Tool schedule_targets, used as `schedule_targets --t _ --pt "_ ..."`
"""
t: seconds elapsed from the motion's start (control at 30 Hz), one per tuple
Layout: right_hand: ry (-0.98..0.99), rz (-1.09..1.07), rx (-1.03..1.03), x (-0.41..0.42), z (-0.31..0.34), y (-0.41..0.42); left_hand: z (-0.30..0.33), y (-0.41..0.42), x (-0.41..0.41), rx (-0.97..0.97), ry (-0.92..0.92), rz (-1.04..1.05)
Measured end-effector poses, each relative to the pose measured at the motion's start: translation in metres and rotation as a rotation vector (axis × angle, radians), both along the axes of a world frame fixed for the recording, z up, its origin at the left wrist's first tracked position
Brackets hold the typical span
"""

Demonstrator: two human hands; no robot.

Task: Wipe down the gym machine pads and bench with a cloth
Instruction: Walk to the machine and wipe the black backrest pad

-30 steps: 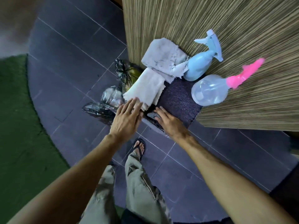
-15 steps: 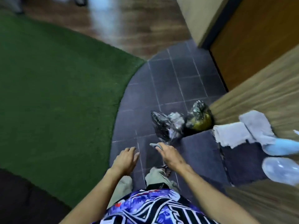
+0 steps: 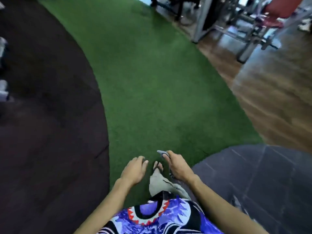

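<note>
My right hand (image 3: 178, 167) is closed around a small grey thing (image 3: 161, 153) whose tip pokes out past the fingers; what it is I cannot make out. My left hand (image 3: 134, 169) hangs beside it with fingers loosely curled and nothing in it. Both hands are low in front of my body, above the green turf (image 3: 152, 81). A gym machine with red pads (image 3: 280, 9) stands far off at the top right, blurred. No cloth or spray bottle is in view.
A dark rubber mat (image 3: 47, 124) covers the left side. Grey tiles (image 3: 261, 179) lie at the lower right and wood flooring (image 3: 270, 98) at the right. Grey machine frames (image 3: 202, 19) stand at the top. My sandalled foot (image 3: 157, 166) is between my hands.
The view has swung left, away from the counter with the cloths and spray bottles, onto the turf. My right hand has kept the small grey thing; my left hand has come off the cloth.
</note>
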State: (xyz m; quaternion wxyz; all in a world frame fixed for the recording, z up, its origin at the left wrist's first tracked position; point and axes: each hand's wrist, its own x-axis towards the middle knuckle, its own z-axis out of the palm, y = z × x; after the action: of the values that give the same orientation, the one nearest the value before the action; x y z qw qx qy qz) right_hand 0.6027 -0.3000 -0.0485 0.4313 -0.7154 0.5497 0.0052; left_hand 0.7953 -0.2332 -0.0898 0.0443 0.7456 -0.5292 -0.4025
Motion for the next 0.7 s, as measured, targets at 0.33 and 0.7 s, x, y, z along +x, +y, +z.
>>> schedule_targets --t 0.33,0.7 --pt "0.053 0.370 0.051 0.218 -0.020 -0.202 -0.009 -0.138 0.189 0.106 0.033 0.374" --pt "0.029 0.462 0.045 0.442 -0.062 -0.408 -0.002 -0.307 0.395 0.140 0.180 0.686"
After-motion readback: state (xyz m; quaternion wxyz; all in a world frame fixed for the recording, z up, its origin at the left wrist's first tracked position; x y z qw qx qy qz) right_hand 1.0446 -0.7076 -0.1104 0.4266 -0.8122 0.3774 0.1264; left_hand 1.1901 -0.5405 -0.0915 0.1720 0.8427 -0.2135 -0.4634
